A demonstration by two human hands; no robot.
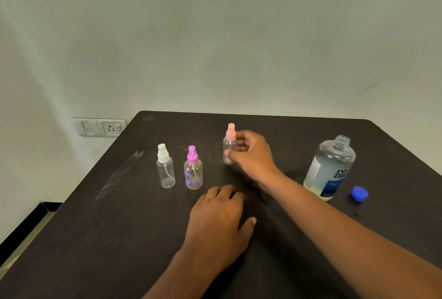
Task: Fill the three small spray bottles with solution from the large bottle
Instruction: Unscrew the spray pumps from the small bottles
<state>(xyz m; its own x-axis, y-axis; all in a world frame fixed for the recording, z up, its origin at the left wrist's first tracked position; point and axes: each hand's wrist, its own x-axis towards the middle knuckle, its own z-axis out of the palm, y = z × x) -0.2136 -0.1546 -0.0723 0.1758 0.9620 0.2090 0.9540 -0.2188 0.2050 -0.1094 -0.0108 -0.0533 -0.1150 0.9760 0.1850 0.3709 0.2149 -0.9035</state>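
The small clear plastic spray bottle with the pale pink pump cap stands upright on the dark matte tabletop, held by the right hand. The right hand's fingers curl round the bottle's right side, and the thumb tip presses on its front near the lower half, so the bottle is pinched between thumb and fingers. The right forearm reaches in from the lower right, crossing the table diagonally, wrist slightly raised.

The left hand lies palm down on the tabletop, nearer the person than the right hand. Its fingers are loosely bent with the tips on the surface, close together, holding nothing; the thumb sticks out to the right.

Just beyond the left hand's fingertips and slightly left stands the small clear spray bottle with the bright magenta pump cap, with a yellowish tint inside. Just beside that, further left, stands the small clear spray bottle with the white pump cap. Both are upright and apart from either hand.

To the right of the right forearm stands the large clear round-shouldered bottle with a dark blue and white label, its neck uncapped, holding clear liquid. Its blue plastic cap lies on the table just right of the bottle's base.
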